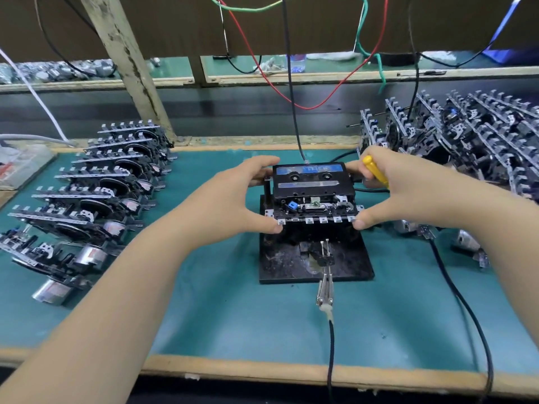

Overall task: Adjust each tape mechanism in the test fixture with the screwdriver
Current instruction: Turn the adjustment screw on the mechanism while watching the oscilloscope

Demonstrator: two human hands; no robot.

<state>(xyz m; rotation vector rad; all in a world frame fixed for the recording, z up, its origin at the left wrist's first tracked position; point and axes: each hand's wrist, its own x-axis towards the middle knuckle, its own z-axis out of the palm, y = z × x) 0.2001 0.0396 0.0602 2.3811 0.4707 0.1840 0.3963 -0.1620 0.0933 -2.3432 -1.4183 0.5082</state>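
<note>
At the centre of the green bench mat point(227, 316), the black tape mechanism point(313, 204), carrying a blue-labelled cassette point(310, 177), sits on the dark test fixture point(347, 258), its nine o'clock edge pinched by the left hand point(233, 196) and its three o'clock edge by the right hand point(399, 193), which also clasps a yellow screwdriver point(375, 170).

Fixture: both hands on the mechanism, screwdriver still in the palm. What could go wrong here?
1. The screwdriver is tucked in the right hand while its fingers grip the mechanism; it might slip or jab the cassette.
2. The clip lead lies in front of the fixture; a forearm could snag it.
</note>
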